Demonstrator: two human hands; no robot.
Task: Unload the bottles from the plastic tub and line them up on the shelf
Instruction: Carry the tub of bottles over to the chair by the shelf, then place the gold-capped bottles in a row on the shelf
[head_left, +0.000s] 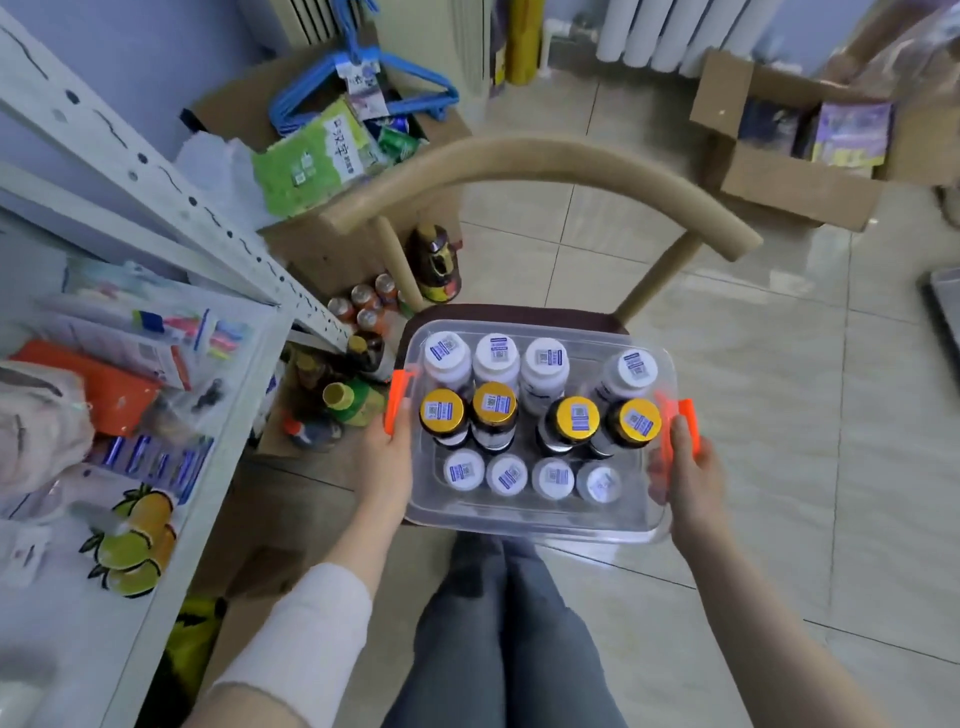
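A clear plastic tub (530, 522) with orange side clips sits over the seat of a wooden chair (545, 161). Inside stand several bottles in three rows: white-capped ones (497, 356) at the back, dark ones with gold caps (441, 413) in the middle, small white-capped ones (506, 475) in front. My left hand (387, 452) grips the tub's left side at the orange clip (397, 400). On the right side my right hand (691, 475) grips the tub at the other orange clip (688, 423). The white metal shelf (208, 467) is to the left.
The shelf level holds packets, an orange box (111, 387) and a fruit-printed bag (135, 540). Drink bottles and cans (358, 312) crowd the floor between shelf and chair. Cardboard boxes (789, 176) stand at the back left and back right on the tiled floor.
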